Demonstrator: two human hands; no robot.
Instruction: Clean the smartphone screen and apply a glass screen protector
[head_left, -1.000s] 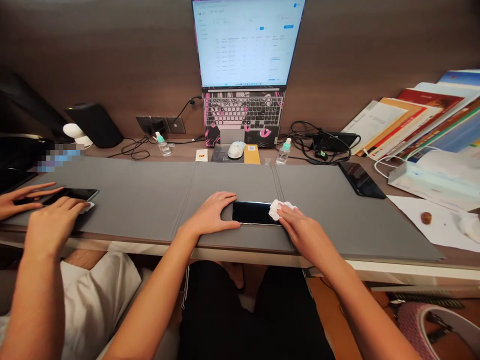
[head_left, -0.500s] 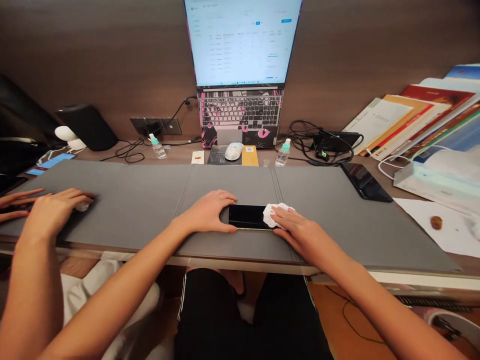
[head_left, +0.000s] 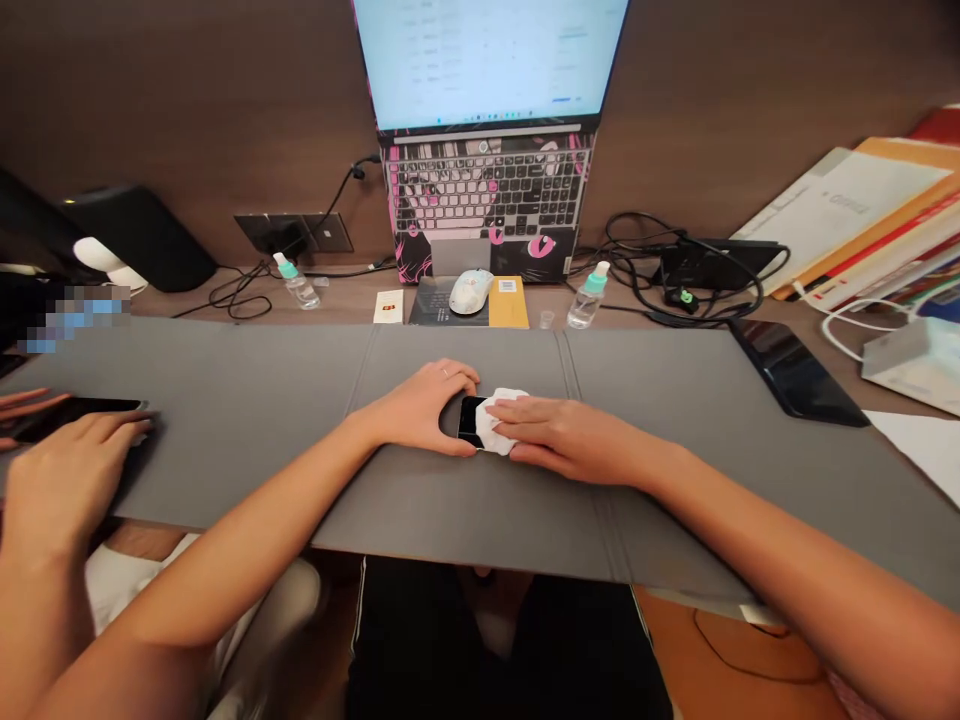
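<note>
While the left hand [head_left: 420,415] curls around the left end of a dark smartphone [head_left: 470,421], gripping it flat against the grey desk mat [head_left: 262,420], the right hand [head_left: 559,440] covers the rest of the screen, its fingers closed on a crumpled white wipe [head_left: 501,420] pressed onto the glass. Phone and both hands sit at the middle of the mat on the tabletop. At twelve o'clock from the phone stands an open laptop [head_left: 487,190] with a pink-patterned keyboard, a white mouse [head_left: 470,290] just in front of it. A small clear bottle [head_left: 292,285] with a teal cap stands upright at eleven o'clock and a second bottle [head_left: 587,300] of the same kind at one o'clock; each seems to hold clear liquid, the level too small to tell. At three o'clock a dark flat device [head_left: 795,375] lies at the mat's edge. At nine o'clock a co-worker's hand [head_left: 71,475] rests on another phone [head_left: 75,408]
</note>
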